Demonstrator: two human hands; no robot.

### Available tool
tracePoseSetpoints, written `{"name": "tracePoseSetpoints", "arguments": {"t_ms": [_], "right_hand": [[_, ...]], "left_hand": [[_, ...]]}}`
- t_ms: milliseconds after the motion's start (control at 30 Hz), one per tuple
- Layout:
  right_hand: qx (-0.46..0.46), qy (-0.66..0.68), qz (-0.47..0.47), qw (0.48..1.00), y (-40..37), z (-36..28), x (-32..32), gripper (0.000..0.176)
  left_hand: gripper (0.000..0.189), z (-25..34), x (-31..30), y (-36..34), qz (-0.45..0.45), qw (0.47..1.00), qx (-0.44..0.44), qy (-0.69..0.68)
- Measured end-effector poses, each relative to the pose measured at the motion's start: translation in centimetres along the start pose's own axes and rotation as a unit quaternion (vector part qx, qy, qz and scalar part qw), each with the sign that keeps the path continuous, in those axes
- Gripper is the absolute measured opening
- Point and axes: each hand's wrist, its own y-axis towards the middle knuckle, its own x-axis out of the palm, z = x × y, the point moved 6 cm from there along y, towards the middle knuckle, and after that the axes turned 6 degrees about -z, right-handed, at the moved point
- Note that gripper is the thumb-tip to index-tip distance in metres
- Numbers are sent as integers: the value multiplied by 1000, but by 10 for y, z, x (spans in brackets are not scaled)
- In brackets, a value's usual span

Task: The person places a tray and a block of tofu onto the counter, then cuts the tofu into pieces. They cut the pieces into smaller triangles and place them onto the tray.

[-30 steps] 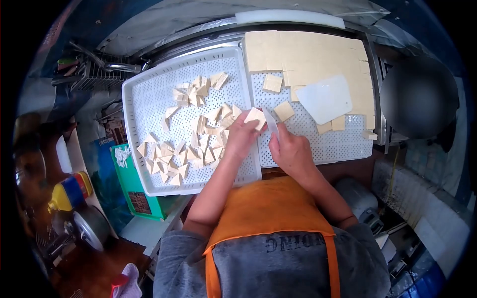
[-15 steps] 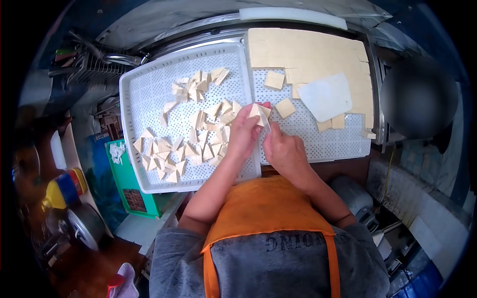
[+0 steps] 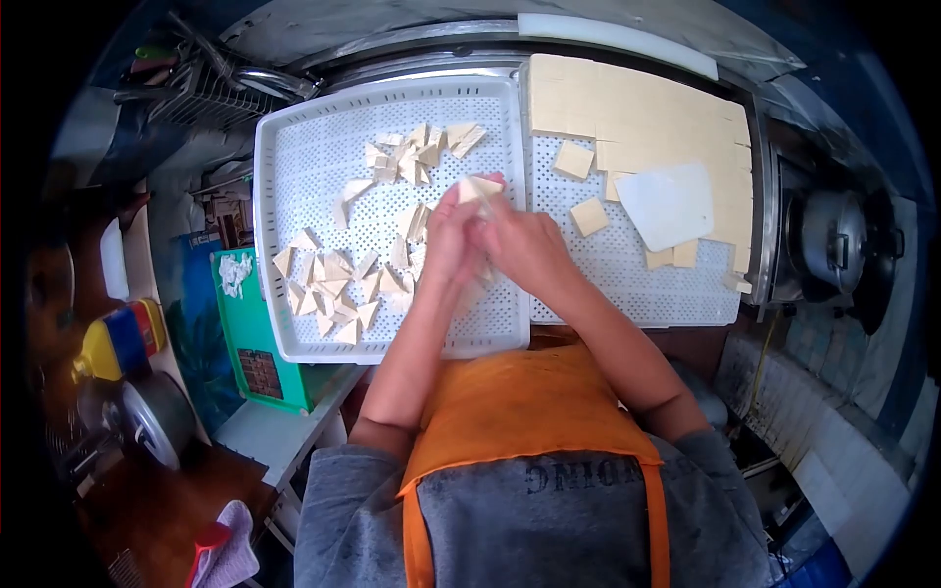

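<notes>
My left hand (image 3: 446,245) and my right hand (image 3: 524,247) meet over the right side of the left white perforated tray (image 3: 294,171). Together they hold a pale tofu piece (image 3: 478,188) at the fingertips. The blade seen earlier in my right hand is hidden now. Several cut tofu triangles (image 3: 338,289) lie scattered in the left tray, under and left of my hands. The right tray (image 3: 627,284) carries a scored tofu slab (image 3: 637,108), two loose squares (image 3: 588,216) and a white scraper (image 3: 668,204).
A green box (image 3: 257,353) stands below the left tray. A yellow bottle (image 3: 113,343) and a metal pot (image 3: 147,421) sit at the left. A wire rack (image 3: 211,88) is at the top left, a kettle (image 3: 833,245) at the right.
Both hands have moved left, from the seam between the trays to above the left tray, and closed together on the tofu piece. The blade is no longer visible.
</notes>
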Motion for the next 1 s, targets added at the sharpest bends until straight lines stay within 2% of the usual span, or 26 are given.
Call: {"name": "tracePoseSetpoints", "arguments": {"t_ms": [67, 133, 167, 200, 233, 267, 300, 367, 400, 467, 533, 633, 733, 833, 933, 1000], "right_hand": [[-32, 26, 21, 999, 19, 7, 11, 30], [-27, 64, 29, 997, 21, 11, 16, 31], [-8, 86, 25, 996, 19, 13, 16, 30], [11, 108, 20, 994, 16, 15, 18, 29], [26, 112, 28, 993, 9, 19, 19, 30], [44, 116, 37, 992, -3, 27, 21, 31], [62, 119, 44, 990, -16, 34, 20, 33], [84, 132, 87, 984, -40, 46, 12, 32], [94, 139, 108, 980, -51, 52, 8, 32], [107, 125, 137, 977, -70, 68, 0, 33], [123, 115, 162, 972, -86, 81, -12, 33], [135, 92, 203, 966, -101, 97, -34, 30], [150, 38, 210, 965, -111, 109, -50, 30], [130, 22, 239, 962, -114, 107, -60, 29], [141, -19, 229, 963, -109, 93, -66, 28], [135, -46, 216, 966, -102, 75, -67, 27]], "left_hand": [[32, 18, -19, 14, 11, 1000, 16, -10], [36, 30, -56, 37, -85, 996, 30, -5], [37, 37, -64, 43, -12, 998, 44, 30], [38, 48, -74, 46, 31, 988, 51, 139], [37, 57, -82, 52, 64, 936, 117, 325], [36, 60, -83, 56, 92, 845, 178, 495], [37, 64, -65, 55, 88, 758, 256, 593], [40, 64, -7, 47, 73, 534, 395, 744], [37, 56, 8, 52, 28, 627, 317, 711], [37, 26, 35, 67, -50, 651, 288, 701], [37, -4, 65, 79, -101, 648, 274, 703], [35, -37, 98, 84, -149, 609, 280, 727], [34, -34, 106, 78, -111, 597, 311, 731], [33, -28, 102, 68, -115, 623, 148, 759], [30, -34, 72, 57, -90, 779, 107, 612], [31, -56, 39, 61, -99, 857, 31, 505]]}}
